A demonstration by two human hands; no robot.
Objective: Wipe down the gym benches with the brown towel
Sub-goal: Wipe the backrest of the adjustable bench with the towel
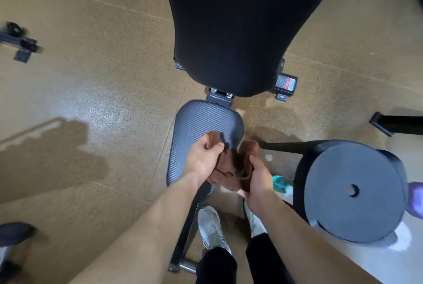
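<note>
The brown towel (238,167) is bunched between both hands, just above the near right corner of the bench's small grey textured seat pad (201,121). My left hand (203,157) pinches the towel's upper left edge. Its lower right side is gripped by my right hand (259,183). Beyond the seat, the bench's long black back pad (240,27) stretches away to the top of the view. The bench's metal frame (187,233) runs down beside my white shoes.
A round grey stool (352,192) with black legs stands close on the right. A teal bottle (280,183) lies on the floor between stool and bench. Black equipment parts sit at the far left (20,43) and at the right edge (398,123). The floor is speckled tan.
</note>
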